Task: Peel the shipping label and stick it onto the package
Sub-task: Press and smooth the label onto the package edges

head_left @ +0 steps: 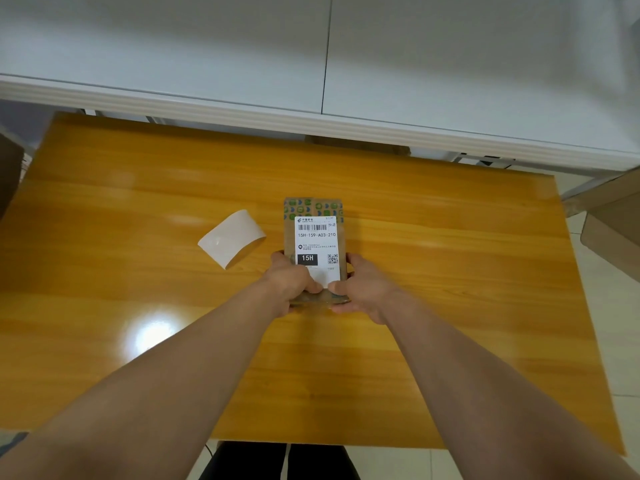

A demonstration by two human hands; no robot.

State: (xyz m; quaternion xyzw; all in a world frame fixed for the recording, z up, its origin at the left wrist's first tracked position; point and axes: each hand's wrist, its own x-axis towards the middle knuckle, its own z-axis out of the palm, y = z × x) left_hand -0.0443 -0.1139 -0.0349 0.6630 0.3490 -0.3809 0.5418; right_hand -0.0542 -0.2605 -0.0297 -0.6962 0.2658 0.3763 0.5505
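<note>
- Shipping label (317, 247) lies flat on the top face of the package (314, 211), printed side up: a barcode, the code 15H-159-A03-210, a black block reading 15H and a small QR square can be read.
- Its far edge stops short of the package's far end, where a strip of green-patterned tape shows across the brown surface.
- Package sits lengthwise near the middle of the orange wooden table (450, 271), its near end closest to the person.
- Left hand (291, 282) wraps the near left corner of the package — fingers curled around the side, thumb laid on the label's near edge.
- Right hand (363, 289) mirrors it at the near right corner, fingers closed against the side and thumb pressing down on the label's near edge.
- Both thumbs almost meet at the middle of that edge; whether they touch cannot be told.
- Backing paper (231, 238), white and blank, lies curled on the table to the left of the package — apart from it and from the hands.
- White desk (207, 46) stands beyond the far edge of the table.
- Cardboard box (613, 223) shows at the right edge of the view, off the table.
</note>
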